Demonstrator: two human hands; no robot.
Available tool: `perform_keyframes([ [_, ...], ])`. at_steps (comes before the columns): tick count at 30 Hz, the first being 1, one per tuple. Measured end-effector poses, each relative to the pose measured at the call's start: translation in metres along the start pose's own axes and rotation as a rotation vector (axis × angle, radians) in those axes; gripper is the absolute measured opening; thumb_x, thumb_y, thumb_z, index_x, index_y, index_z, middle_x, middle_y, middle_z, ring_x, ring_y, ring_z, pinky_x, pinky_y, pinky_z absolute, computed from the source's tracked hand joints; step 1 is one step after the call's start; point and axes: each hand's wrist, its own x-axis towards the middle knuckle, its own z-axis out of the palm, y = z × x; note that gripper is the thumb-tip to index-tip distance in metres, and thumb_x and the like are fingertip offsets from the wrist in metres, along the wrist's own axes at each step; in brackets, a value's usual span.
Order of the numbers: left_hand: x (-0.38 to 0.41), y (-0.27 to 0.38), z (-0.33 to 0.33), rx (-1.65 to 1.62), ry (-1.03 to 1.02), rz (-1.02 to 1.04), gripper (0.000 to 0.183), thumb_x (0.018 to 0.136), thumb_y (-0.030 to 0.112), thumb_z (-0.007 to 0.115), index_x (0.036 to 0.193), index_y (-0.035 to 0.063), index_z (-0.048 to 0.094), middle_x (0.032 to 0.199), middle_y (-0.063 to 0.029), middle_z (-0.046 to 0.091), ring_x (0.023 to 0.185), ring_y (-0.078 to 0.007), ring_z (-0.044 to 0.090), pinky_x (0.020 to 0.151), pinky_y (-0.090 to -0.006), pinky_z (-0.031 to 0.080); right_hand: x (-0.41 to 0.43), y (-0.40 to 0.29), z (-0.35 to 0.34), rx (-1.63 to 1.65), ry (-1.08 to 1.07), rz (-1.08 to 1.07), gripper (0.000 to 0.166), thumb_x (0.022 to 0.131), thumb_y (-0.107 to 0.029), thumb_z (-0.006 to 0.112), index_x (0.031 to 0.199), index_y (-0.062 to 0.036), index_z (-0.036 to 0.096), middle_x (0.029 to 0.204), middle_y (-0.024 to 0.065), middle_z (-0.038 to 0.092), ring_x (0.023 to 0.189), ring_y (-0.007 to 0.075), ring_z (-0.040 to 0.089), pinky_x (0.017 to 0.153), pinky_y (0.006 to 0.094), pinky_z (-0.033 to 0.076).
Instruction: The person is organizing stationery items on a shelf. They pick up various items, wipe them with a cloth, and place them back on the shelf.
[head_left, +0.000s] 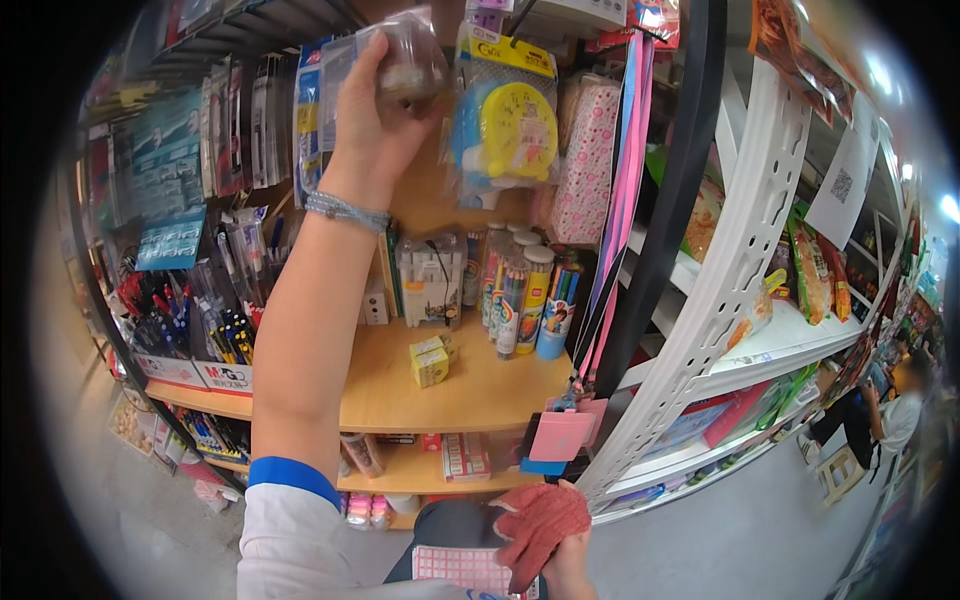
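My left hand (379, 124) is raised to the hanging goods at the top of the shelf unit. Its fingers are around a clear plastic pack (409, 60) whose contents are blurred. To its right hangs a bagged yellow alarm-clock-shaped item (519, 129). Low in the view, my right hand (571, 559) grips a dark red cloth glove (541, 525). Beside and partly behind the glove, red-gridded paper (457, 564) lies over my lap; whether the right hand also holds it is hidden.
A small yellow-green box (430, 361) sits on the wooden shelf (390, 397), before tubes of coloured pencils (512, 307). Pens (169, 315) fill boxes at left. Lanyards (628, 187) hang near a black post (679, 150). A white metal rack (720, 300) stands right; a person (896, 412) sits beyond.
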Motion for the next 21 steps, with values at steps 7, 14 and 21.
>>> perform_keyframes([
  [7,-0.026,0.005,0.024,-0.03,-0.213,0.074,0.026,0.083,0.035,0.06,0.101,0.0169,0.059,0.096,0.0011,0.062,0.089,-0.0164,0.058,0.078,-0.0341,0.044,-0.011,-0.004,0.005,0.029,0.04,0.045,0.044,0.088,-0.028,0.048,0.122,-0.0006,0.038,0.109,0.0202,0.054,0.083,0.0276,0.061,0.071,0.0404,0.053],
  [14,-0.094,0.017,-0.04,0.276,-0.081,0.153,0.039,0.085,0.034,0.056,0.116,0.011,0.051,0.112,-0.0058,0.056,0.103,-0.0231,0.053,0.088,-0.0402,0.04,-0.012,0.009,-0.009,-0.072,0.102,-0.052,0.047,0.089,-0.025,0.048,0.128,-0.001,0.037,0.113,0.0144,0.054,0.098,0.0229,0.057,0.085,0.0368,0.047],
  [21,-0.224,-0.026,-0.109,0.73,0.176,-0.152,0.083,0.074,0.025,0.071,0.136,-0.0047,0.024,0.129,-0.0165,0.043,0.122,-0.0239,0.04,0.103,-0.0352,0.028,-0.013,0.011,-0.001,0.015,0.06,-0.01,0.045,0.09,-0.023,0.047,0.129,-0.0035,0.036,0.114,0.0164,0.053,0.092,0.027,0.059,0.079,0.0388,0.051],
])
